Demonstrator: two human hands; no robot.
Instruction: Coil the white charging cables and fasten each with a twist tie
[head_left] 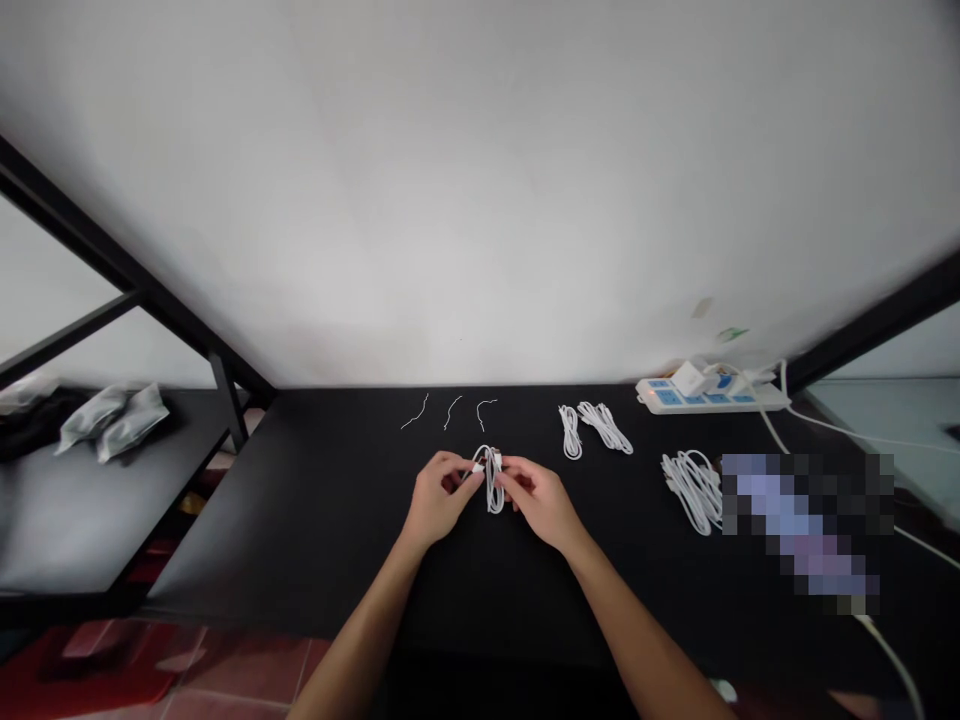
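A white cable [494, 490], folded into a narrow bundle, is held between my two hands above the black table [337, 520]. My left hand [442, 496] pinches a white connector end at the bundle's upper left. On the other side, my right hand [538, 497] grips the bundle near another white connector at its upper right. Three thin white ties, the middle one [451, 412] among them, lie apart behind my hands. Two coiled white cables, one at the right [606, 428], rest side by side to the right of my hands.
A larger pile of white cables [691, 490] lies at the right, beside a pixelated area. Behind it stands a power strip [712, 400] with a white plug and cords. Plastic-wrapped packages [133, 422] rest on the left table beyond a black metal frame [229, 400].
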